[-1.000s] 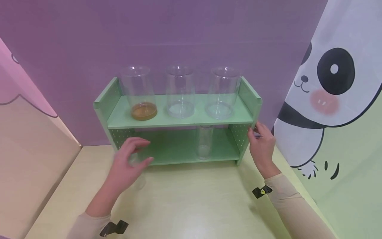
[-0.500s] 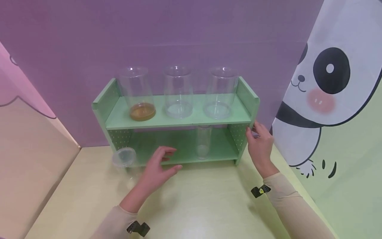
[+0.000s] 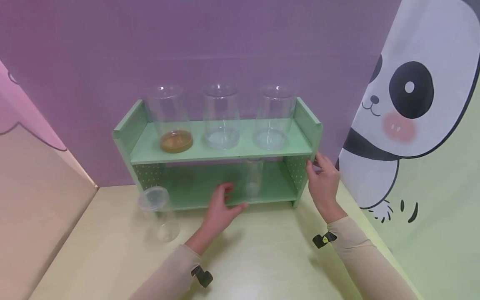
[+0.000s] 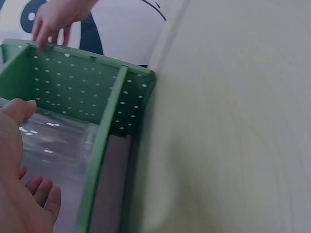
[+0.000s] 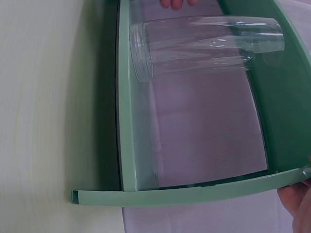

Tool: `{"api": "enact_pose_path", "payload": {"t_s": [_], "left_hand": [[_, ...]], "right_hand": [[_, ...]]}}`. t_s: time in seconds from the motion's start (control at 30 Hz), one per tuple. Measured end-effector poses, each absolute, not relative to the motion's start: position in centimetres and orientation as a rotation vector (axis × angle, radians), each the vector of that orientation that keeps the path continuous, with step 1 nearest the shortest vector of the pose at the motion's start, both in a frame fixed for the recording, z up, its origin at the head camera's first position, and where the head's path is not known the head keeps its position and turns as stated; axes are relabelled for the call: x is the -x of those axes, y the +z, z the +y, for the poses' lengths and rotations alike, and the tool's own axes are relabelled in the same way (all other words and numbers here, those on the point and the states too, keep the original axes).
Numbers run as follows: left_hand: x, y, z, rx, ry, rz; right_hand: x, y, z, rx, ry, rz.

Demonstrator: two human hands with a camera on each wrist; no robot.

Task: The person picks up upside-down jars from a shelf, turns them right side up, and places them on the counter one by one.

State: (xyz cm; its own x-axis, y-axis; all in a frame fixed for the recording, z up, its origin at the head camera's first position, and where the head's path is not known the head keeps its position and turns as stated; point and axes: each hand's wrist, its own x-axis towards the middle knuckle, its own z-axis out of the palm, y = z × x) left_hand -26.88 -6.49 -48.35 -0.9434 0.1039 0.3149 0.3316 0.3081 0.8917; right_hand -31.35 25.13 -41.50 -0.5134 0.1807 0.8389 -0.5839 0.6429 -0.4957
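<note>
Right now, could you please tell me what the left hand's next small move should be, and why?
I'd probably ease the left hand rightward to the clear container on the lower shelf: its fingers face that container across a small gap and hold nothing, while the right hand grips the rack's side.

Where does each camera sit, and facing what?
Head: on the head, facing forward and down at the green shelf; left hand, right hand and sleeves show.
Left wrist: on that wrist, facing the shelf's dotted side panel; both hands show.
Right wrist: on that wrist, facing the shelf's lower tier; both hands partly.
Both wrist views share the clear cup.
</note>
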Motion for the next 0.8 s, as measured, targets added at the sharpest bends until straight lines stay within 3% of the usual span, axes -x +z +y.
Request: {"api": "enact_pose_path", "payload": {"t_s": [0.8], "left_hand": [[30.9, -49.4, -2.9, 0.344, -1.592, -2.392]], "right_hand": [[31.2, -41.5, 25.1, -0.303, 0.978, -1.909]]}}
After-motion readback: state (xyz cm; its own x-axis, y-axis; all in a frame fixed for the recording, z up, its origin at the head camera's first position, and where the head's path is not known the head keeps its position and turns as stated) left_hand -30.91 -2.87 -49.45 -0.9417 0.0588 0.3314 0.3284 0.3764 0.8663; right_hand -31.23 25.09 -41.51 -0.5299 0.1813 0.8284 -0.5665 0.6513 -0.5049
